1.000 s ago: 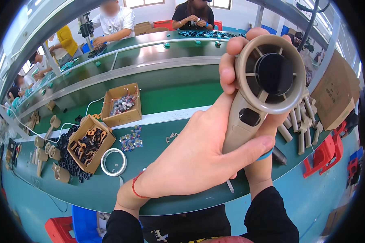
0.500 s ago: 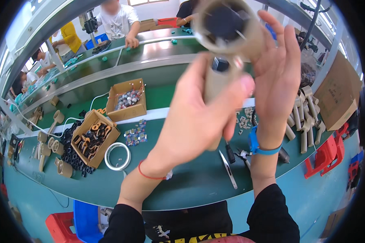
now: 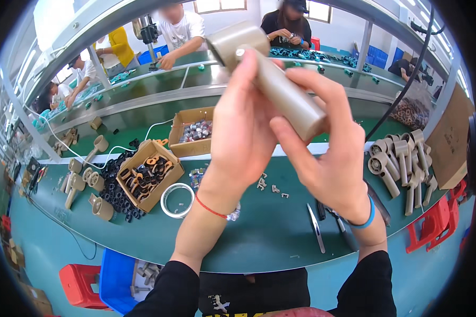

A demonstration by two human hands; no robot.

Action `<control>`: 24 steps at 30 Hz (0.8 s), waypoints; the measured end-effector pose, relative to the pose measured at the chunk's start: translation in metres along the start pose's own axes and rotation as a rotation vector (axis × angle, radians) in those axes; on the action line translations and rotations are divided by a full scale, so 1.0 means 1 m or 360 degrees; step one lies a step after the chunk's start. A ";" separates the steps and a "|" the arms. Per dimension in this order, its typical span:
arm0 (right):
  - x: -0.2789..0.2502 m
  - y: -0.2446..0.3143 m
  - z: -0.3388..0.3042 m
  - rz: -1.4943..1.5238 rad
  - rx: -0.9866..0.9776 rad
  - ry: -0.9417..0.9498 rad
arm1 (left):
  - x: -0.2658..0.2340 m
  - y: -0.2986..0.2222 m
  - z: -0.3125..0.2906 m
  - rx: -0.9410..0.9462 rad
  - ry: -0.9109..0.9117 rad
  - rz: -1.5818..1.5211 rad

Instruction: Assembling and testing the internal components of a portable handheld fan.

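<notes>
A beige hair dryer housing [image 3: 288,95] is held up over the bench, its barrel at upper left and its handle slanting down to the right. My left hand [image 3: 243,121] is closed around it where barrel and handle meet, the thumb pressed near the joint. Around the lower end of the handle curl the fingers and thumb of my right hand [image 3: 330,153]. Tweezers [image 3: 316,227] lie on the bench below my right hand, near dark-handled tools [image 3: 338,219]. Small pale parts [image 3: 269,186] are scattered beneath the hands.
To the left stand a carton of black and orange parts [image 3: 148,177], a carton of small metallic parts [image 3: 194,132] and a white tape roll [image 3: 176,201]. More housings [image 3: 402,164] are piled at right beside a large carton [image 3: 449,137]. Co-workers sit across the conveyor [image 3: 195,87].
The housing has turned from its open round end facing me to its barrel pointing left. My right hand has gone from spread beside the barrel to around the handle's end. The view has shifted.
</notes>
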State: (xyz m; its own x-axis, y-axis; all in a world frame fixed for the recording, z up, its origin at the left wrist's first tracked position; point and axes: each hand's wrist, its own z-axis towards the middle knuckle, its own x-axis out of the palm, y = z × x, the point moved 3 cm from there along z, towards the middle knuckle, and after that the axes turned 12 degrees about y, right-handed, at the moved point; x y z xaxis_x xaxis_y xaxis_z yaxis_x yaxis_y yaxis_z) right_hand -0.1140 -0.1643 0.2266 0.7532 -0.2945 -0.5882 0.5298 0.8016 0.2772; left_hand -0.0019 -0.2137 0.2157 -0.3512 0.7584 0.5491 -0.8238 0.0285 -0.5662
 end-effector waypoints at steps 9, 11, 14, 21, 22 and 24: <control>-0.022 -0.013 -0.024 0.0272 0.0317 -0.0035 | 0.034 -0.033 -0.023 -0.0140 0.0219 0.2448; -0.027 -0.023 -0.030 0.0819 0.0700 0.0062 | 0.029 -0.015 -0.016 0.0190 0.0527 0.2669; -0.036 -0.032 -0.037 0.0864 0.0586 0.0146 | 0.021 0.025 -0.003 -0.0064 0.0626 0.2123; -0.102 -0.091 -0.151 -0.0325 0.1061 0.0366 | 0.022 0.049 0.008 -0.0446 0.0428 0.2167; -0.108 -0.101 -0.180 -0.0599 0.0979 0.0402 | 0.030 0.051 0.008 -0.0594 0.0461 0.2082; -0.113 -0.103 -0.202 -0.0868 0.0918 0.0428 | 0.035 0.057 0.000 -0.0451 0.0580 0.2047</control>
State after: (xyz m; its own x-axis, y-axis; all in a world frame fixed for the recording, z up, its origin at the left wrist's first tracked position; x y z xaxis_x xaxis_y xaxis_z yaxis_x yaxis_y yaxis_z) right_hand -0.3322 -0.1086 0.1114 0.2535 -0.3712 -0.8933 0.9644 0.1689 0.2035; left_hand -0.0608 -0.1852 0.2027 -0.6209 0.4762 -0.6227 0.1267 -0.7229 -0.6792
